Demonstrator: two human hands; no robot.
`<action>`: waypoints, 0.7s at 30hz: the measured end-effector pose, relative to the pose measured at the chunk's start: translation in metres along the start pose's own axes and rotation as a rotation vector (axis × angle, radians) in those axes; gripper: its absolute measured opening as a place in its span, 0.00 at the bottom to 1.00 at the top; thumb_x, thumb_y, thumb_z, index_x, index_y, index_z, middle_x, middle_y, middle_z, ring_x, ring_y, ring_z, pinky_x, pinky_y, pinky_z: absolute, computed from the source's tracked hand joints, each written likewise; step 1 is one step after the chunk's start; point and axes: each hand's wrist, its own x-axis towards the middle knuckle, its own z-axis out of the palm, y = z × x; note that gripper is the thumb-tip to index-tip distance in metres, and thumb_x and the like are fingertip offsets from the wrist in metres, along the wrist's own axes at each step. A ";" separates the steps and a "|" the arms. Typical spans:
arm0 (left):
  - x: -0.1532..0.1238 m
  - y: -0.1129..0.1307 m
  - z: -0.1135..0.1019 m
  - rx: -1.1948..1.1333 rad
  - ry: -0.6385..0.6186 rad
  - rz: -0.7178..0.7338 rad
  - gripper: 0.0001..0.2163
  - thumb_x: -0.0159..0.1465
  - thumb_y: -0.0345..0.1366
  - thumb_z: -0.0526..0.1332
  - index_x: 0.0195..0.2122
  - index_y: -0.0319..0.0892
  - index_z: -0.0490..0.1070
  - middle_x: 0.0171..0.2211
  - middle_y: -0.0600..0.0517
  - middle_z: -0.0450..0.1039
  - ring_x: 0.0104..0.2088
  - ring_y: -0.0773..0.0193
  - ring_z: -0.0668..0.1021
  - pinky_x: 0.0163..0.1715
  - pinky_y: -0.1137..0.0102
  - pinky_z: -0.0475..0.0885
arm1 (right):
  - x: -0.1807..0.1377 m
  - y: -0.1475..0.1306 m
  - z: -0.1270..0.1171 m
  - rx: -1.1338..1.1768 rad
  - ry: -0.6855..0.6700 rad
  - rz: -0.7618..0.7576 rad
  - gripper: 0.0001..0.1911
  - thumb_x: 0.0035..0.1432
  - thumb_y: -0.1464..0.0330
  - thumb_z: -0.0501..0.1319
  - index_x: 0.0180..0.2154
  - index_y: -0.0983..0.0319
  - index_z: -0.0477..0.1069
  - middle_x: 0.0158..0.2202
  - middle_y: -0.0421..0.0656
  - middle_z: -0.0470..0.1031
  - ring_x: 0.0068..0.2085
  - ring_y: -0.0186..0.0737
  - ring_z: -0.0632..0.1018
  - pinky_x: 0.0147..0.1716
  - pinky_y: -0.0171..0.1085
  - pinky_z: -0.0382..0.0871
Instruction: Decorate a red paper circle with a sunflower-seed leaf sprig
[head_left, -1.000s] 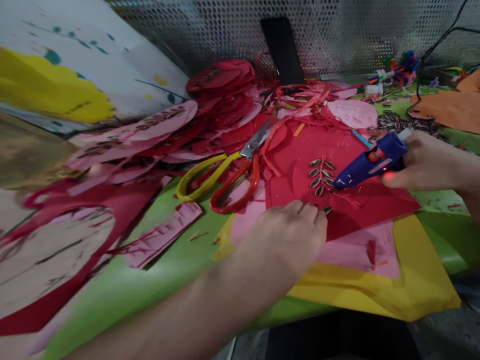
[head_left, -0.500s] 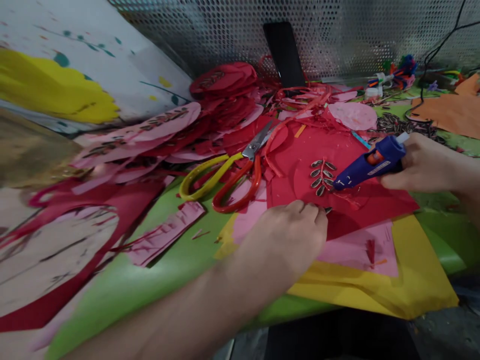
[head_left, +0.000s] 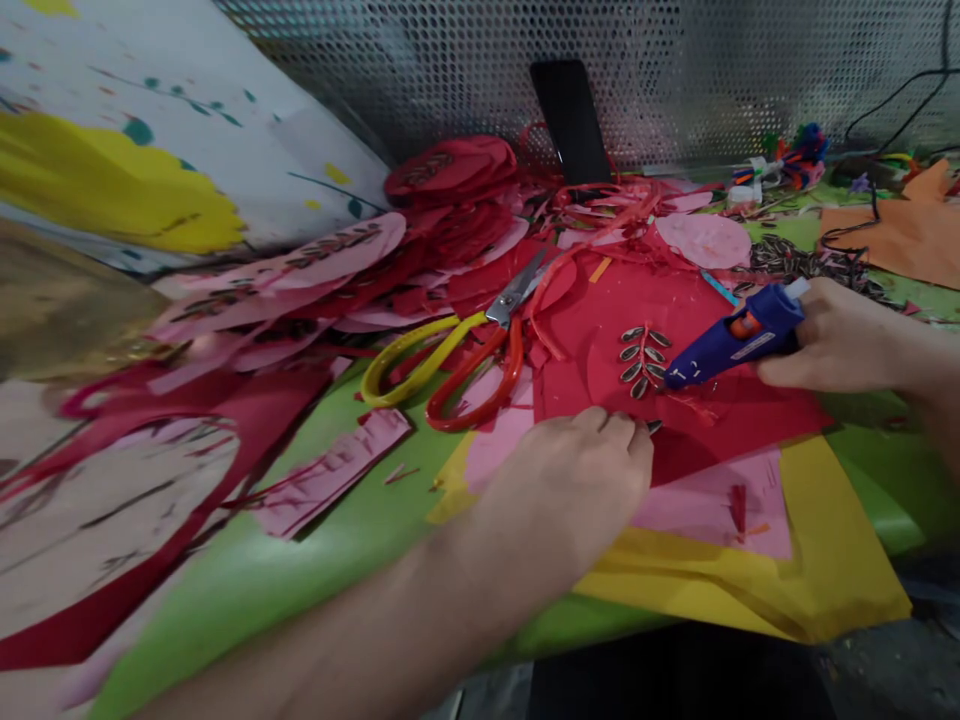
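My right hand [head_left: 840,335] is wrapped round a blue hot glue gun [head_left: 739,335]. Its nozzle points down to the left, at the lower end of a leaf-like spray of striped sunflower seeds [head_left: 643,358] on red paper [head_left: 592,300]. Just below the spray, my left hand [head_left: 585,470] rests over the paper's near edge with its fingers curled together. A single sunflower seed [head_left: 654,427] pokes out at those fingertips; the grip itself is partly hidden. Beneath the red paper lie a pink sheet [head_left: 765,490] and a yellow sheet [head_left: 847,560].
Scissors [head_left: 510,305] with one yellow and one red handle lie left of the paper. Behind are stacked paper circles [head_left: 450,165], a leaning black phone [head_left: 574,125] and a heap of sunflower seeds [head_left: 787,260]. A folded pink strip [head_left: 337,470] lies on the green tabletop [head_left: 390,510].
The view has shifted slightly. Both hands stay almost in place, with the glue gun's nozzle still beside the lower end of the seed spray.
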 end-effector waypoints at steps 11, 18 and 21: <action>0.001 0.000 0.001 0.024 0.043 0.003 0.15 0.51 0.19 0.54 0.38 0.35 0.73 0.32 0.45 0.76 0.30 0.57 0.77 0.27 0.66 0.71 | 0.000 0.001 0.001 0.054 -0.006 0.023 0.10 0.38 0.72 0.56 0.17 0.59 0.53 0.12 0.31 0.51 0.16 0.25 0.54 0.14 0.29 0.50; 0.000 -0.001 -0.001 0.024 0.027 0.008 0.14 0.52 0.21 0.55 0.38 0.35 0.73 0.33 0.45 0.76 0.31 0.57 0.76 0.27 0.67 0.71 | 0.000 -0.001 0.002 0.100 -0.071 0.049 0.05 0.39 0.71 0.55 0.18 0.60 0.58 0.14 0.32 0.55 0.18 0.25 0.56 0.16 0.29 0.52; -0.001 0.000 0.005 0.037 0.098 0.007 0.13 0.51 0.22 0.56 0.37 0.35 0.73 0.31 0.46 0.75 0.29 0.58 0.76 0.26 0.67 0.70 | 0.001 0.000 0.002 0.095 -0.025 0.056 0.07 0.37 0.71 0.55 0.17 0.60 0.55 0.12 0.30 0.50 0.16 0.25 0.53 0.14 0.29 0.49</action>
